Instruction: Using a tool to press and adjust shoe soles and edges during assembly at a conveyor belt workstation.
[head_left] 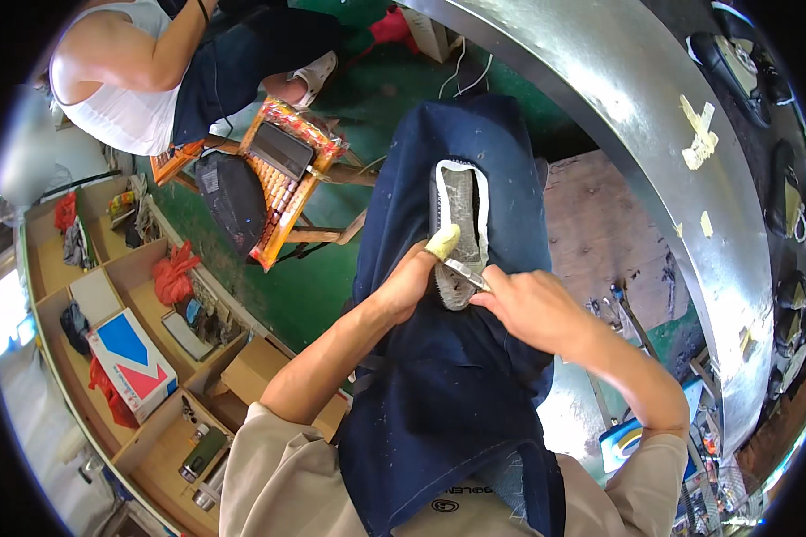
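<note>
A shoe (pixel 461 199) with a grey inside and a white rim lies lengthwise on the dark blue apron (pixel 394 188) over my lap. My left hand (pixel 407 285) is closed at its near left side, gripping it; the fingers underneath are hidden. A pale yellow covering or piece (pixel 443 242) shows at that hand's fingertip. My right hand (pixel 528 304) is closed on a short, silvery, blade-like tool (pixel 467 274). The tool lies across the near part of the shoe, its far end close to the yellow piece.
A curved metal bench (pixel 618 98) bends round my right, with dark shoes (pixel 734 67) beyond it. To the left stand a wooden chair (pixel 273 192) bearing a phone (pixel 282 149), a seated person (pixel 125 76), and a divided wooden tray (pixel 143 300) with bags and boxes.
</note>
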`<state>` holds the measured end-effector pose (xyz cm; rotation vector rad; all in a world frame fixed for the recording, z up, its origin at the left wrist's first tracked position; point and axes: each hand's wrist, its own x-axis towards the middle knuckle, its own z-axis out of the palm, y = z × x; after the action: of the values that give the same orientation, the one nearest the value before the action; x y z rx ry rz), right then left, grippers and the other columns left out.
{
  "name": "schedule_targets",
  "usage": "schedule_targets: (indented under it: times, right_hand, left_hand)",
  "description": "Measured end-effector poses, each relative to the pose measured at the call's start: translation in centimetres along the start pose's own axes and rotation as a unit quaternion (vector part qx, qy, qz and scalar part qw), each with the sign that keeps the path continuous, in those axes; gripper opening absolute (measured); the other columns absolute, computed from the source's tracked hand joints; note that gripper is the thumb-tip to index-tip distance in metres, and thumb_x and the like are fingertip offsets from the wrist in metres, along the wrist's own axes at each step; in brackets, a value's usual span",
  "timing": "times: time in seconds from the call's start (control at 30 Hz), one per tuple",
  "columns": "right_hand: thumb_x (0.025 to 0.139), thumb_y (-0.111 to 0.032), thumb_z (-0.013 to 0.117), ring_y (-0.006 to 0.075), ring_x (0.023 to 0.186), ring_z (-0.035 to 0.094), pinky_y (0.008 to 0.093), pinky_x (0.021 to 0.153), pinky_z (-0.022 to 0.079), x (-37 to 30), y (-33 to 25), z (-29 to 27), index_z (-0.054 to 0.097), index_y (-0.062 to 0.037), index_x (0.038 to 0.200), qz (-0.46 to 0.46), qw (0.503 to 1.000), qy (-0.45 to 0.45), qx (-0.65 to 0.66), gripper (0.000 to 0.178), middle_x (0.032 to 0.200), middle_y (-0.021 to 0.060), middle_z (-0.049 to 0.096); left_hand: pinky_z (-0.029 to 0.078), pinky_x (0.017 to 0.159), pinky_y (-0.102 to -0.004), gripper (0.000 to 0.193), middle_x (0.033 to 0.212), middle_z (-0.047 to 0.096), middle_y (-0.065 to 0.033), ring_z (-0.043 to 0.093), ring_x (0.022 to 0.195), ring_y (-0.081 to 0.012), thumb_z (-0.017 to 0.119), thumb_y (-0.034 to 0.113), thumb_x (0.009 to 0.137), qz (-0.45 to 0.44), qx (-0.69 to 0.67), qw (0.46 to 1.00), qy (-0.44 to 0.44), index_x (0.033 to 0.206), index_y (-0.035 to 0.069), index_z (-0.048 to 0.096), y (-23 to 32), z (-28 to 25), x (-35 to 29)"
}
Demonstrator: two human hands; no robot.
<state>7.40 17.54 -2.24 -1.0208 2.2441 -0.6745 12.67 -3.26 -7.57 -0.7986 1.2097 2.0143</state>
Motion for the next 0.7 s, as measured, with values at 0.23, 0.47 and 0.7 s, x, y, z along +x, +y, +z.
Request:
schedule_targets:
  times: [0.23,0.47,0.7]
  right_hand:
    - [0.103,-0.026,0.061,0.0316,0.059,0.070,0.0415,0.056,0.056,-0.1,-1.3,0.7,0.055,-0.0028,0.095,-0.070,0.993,0.020,-0.093,0.025,0.063,0.0157,0.063]
    - [0.107,-0.029,0.057,0.0372,0.064,0.071,0.0456,0.055,0.055,-0.6,-2.3,-1.4,0.052,0.0000,0.093,0.109,0.989,-0.090,0.041,0.032,0.068,0.0205,0.068]
    - [0.102,-0.028,0.065,0.0345,0.063,0.070,0.0434,0.056,0.054,0.0,-2.5,-3.9,0.054,-0.0049,0.097,0.044,0.996,0.077,-0.026,0.026,0.068,0.0142,0.067]
  left_hand:
    - [0.051,0.103,-0.0395,0.058,0.127,0.069,-0.0134,0.066,0.117,-0.0233,0.050,0.049,0.108,-0.022,-0.046,0.999,0.001,0.136,-0.001,0.060,-0.3,-1.0,-0.2]
    - [0.029,0.122,-0.0360,0.062,0.159,0.044,-0.0137,0.040,0.148,-0.0241,0.045,0.036,0.112,0.115,-0.131,0.985,0.006,0.162,0.002,0.030,-5.1,-0.4,-2.3]
    - [0.022,0.126,-0.0400,0.076,0.168,0.022,-0.0255,0.026,0.155,-0.0345,0.050,0.021,0.108,0.256,0.205,0.940,0.090,0.166,0.002,0.004,-5.3,0.2,-1.7]
